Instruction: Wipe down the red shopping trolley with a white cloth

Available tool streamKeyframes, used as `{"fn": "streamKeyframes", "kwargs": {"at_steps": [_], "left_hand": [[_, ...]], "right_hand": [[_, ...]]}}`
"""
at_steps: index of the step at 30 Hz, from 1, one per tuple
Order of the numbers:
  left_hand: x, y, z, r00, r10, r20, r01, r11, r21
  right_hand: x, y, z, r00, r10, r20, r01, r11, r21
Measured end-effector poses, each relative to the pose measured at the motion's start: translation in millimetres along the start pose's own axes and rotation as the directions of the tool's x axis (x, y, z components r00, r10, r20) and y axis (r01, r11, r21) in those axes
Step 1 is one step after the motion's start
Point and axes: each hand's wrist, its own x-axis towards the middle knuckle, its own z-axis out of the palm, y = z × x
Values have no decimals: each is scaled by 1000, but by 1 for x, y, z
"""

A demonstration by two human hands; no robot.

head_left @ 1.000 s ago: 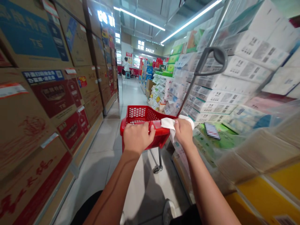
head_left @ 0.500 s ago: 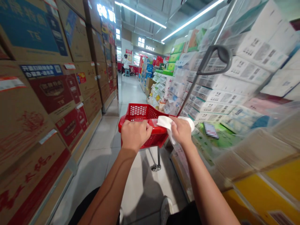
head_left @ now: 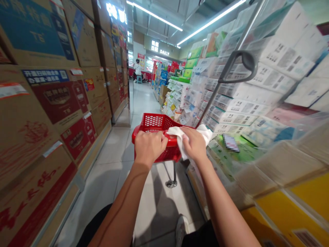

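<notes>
A red plastic shopping basket (head_left: 154, 121) with perforated walls stands in front of me above the tiled floor. My left hand (head_left: 149, 145) is closed around its near rim. On the right part of the same rim lies a white cloth (head_left: 205, 133), with my right hand (head_left: 193, 142) closed on it and pressing it to the rim. A long metal rod with a grey loop handle (head_left: 238, 67) slants up to the right from beside the basket. Under the basket a small caster wheel (head_left: 171, 184) shows.
Stacked cardboard cartons (head_left: 55, 99) line the left side. Packs of tissue paper (head_left: 239, 92) are piled high on the right, close to my right arm. Yellow boxes (head_left: 295, 206) sit low at the right. Far down the aisle a person (head_left: 138, 68) is by a stool.
My right hand has slid left along the rim with the cloth, which is now bunched differently. The basket and its grey handle have shifted slightly right. My left hand keeps its grip.
</notes>
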Motion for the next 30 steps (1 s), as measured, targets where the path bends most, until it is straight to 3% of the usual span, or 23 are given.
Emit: {"fn": "streamKeyframes", "kwargs": {"at_steps": [2, 4, 6, 11, 13, 18, 21, 24, 28, 30], "left_hand": [[-1, 0, 1, 1000, 15, -1, -15, 1000, -7], [-2, 2, 1, 1000, 16, 0, -16, 1000, -4], [-2, 5, 1, 1000, 2, 0, -2, 1000, 3], [-2, 5, 0, 999, -30, -24, 30, 1000, 6], [-1, 2, -2, 999, -30, -19, 30, 1000, 9], [-1, -2, -4, 1000, -5, 4, 5, 1000, 22], [-1, -2, -3, 1000, -3, 0, 3, 1000, 13], [0, -3, -1, 1000, -22, -12, 22, 1000, 16], [0, -9, 2, 998, -56, -36, 58, 997, 46], [1, -14, 2, 998, -58, -38, 60, 997, 45]], "right_hand": [[-2, 27, -3, 988, 154, -22, -156, 985, -73], [-4, 41, -4, 973, 227, -39, -230, 967, -112], [-6, 35, -2, 980, 195, -46, -198, 976, -86], [-5, -12, 5, 999, -6, -54, 7, 1000, 19], [-4, -13, 3, 998, -42, -46, 43, 999, 24], [-9, 39, -4, 985, 158, -64, -164, 982, -92], [-11, 56, -4, 971, 208, -120, -219, 972, -89], [-11, 36, 3, 975, 176, -135, -186, 980, -65], [-6, -12, 13, 989, 61, -135, -59, 998, 20], [-3, -21, 14, 993, 5, -121, 1, 999, 46]]}}
